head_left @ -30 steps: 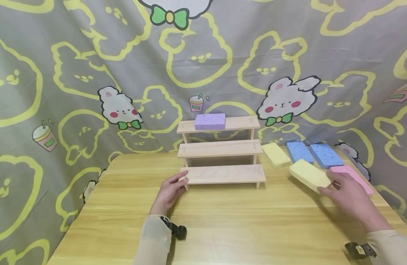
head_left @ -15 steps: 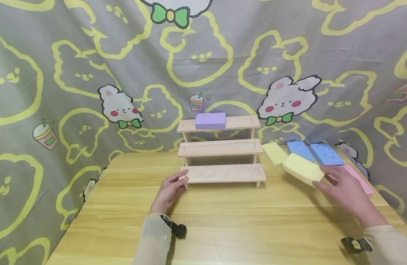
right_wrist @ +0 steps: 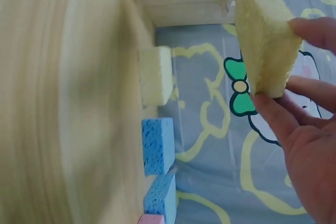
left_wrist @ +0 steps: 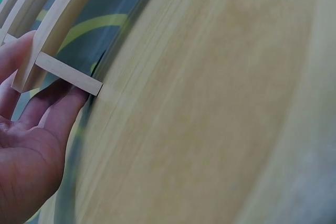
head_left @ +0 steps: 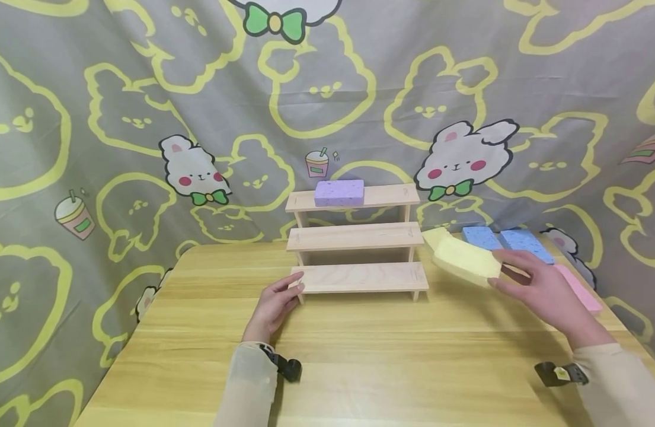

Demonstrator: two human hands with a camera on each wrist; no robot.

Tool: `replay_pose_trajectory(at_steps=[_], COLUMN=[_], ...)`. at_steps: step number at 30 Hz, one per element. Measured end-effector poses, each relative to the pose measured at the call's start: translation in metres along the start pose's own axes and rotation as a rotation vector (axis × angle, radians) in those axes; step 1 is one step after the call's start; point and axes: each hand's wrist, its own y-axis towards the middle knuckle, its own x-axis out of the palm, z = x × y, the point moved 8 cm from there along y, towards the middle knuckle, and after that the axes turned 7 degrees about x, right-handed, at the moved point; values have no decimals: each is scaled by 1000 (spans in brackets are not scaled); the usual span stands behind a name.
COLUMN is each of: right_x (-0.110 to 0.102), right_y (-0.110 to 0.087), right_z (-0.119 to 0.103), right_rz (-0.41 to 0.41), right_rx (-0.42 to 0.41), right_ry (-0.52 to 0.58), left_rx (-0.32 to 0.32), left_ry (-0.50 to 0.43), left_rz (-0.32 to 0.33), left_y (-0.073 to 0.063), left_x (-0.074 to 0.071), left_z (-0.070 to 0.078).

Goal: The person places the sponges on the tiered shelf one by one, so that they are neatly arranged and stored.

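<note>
On the curtain (head_left: 354,107), just above the frame's centre, note the printed cup (head_left: 317,168); its green label is too small to read. The yellow sponge (head_left: 468,259) is right of centre, raised off the table (head_left: 370,362). Your right hand (head_left: 548,293) pinches its right end between thumb and fingers. Your left hand (head_left: 272,307), lower left of centre, grips the bottom shelf (head_left: 359,277) at its left end, well apart from the sponge.

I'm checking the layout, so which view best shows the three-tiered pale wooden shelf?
The head view: the pale wooden shelf fits whole in frame, the left hand at one end. The left wrist view shows cropped tiers and a leg; the right wrist view, only a part up top.
</note>
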Motion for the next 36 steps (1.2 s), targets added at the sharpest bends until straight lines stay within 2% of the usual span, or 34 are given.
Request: replay_pose_trajectory(at_steps=[11, 19, 31, 36], right_x=[7, 12, 29, 35], right_y=[10, 17, 39, 47], right_z=[-20, -29, -45, -52], right_rz=[8, 1, -22, -30], right_rx=[-34, -126, -151, -177], right_ry=[75, 139, 242, 288], left_rx=[-5, -1, -13, -13], left_ry=[23, -2, 23, 16], left_rz=[1, -22, 12, 0], left_y=[1, 3, -1, -1], left_x=[-3, 6, -2, -2], left_z=[-2, 2, 1, 2])
